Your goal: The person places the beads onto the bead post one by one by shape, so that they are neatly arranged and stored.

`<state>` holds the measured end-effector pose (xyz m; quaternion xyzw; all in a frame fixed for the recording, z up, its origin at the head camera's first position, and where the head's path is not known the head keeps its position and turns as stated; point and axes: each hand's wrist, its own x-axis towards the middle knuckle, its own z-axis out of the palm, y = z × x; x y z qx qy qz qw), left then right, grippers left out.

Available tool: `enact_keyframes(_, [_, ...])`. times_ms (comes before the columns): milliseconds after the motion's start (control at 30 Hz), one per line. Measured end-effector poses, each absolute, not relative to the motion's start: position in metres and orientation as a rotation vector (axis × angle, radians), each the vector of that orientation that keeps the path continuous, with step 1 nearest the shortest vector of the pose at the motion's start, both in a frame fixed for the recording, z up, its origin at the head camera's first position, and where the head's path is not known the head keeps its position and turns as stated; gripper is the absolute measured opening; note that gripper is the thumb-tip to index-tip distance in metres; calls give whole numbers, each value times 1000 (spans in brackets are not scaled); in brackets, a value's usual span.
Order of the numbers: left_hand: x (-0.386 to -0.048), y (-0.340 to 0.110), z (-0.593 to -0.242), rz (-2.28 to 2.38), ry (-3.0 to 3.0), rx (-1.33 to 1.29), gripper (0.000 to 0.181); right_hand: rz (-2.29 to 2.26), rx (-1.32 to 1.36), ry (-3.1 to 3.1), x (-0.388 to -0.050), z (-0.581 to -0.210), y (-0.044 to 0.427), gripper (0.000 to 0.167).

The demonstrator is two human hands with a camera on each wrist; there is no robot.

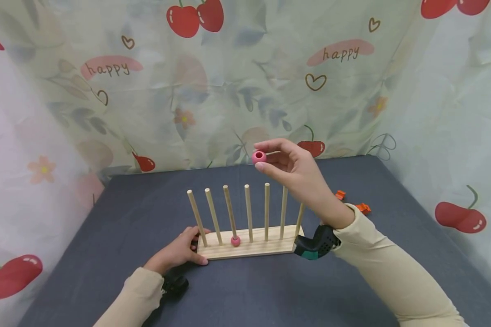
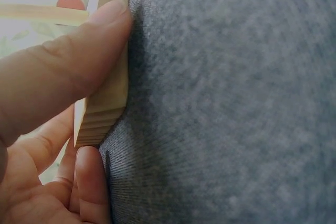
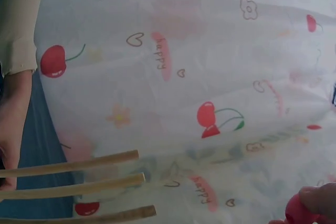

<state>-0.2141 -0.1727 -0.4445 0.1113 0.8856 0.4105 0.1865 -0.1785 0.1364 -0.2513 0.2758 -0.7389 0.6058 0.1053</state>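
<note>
- The right hand (image 1: 292, 169) pinches a pink bead (image 1: 257, 160) between thumb and index finger, its fingers bent and its grip only as wide as the bead
- The held bead is raised, its round hole facing the head camera; in that view it appears above the tips of the middle pegs (image 1: 248, 213), apart from them
- The left hand (image 1: 182, 249) grips the left end of the wooden base (image 1: 249, 250), with the thumb at the near edge and other fingers around the end
- Seven upright pegs stand in a row along the base, which lies flat on the dark worktop (image 1: 249, 295)
- A second pink bead (image 1: 235, 241) sits at the foot of the third peg from the left
- Two orange pieces (image 1: 363, 208) lie on the worktop, beyond the right forearm
- Behind hangs a pale cloth (image 1: 229, 109) printed with cherries, hearts and "happy"
</note>
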Motion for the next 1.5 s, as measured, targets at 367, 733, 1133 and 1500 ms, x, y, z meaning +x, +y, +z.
enact_keyframes(367, [-213, -173, -444, 1163, 2484, 329, 75, 1877, 857, -2071, -184, -277, 94, 30])
enact_keyframes(733, [-215, -169, -443, 1145, 2483, 328, 73, 1845, 840, -2067, -191, -304, 76, 30])
enact_keyframes(1133, [-214, -171, -442, 1141, 2491, 304, 74, 1719, 802, -2126, -191, -318, 62, 30])
enact_keyframes(1500, [-214, -171, -442, 1130, 2496, 294, 74, 1735, 749, -2114, -190, -326, 58, 31])
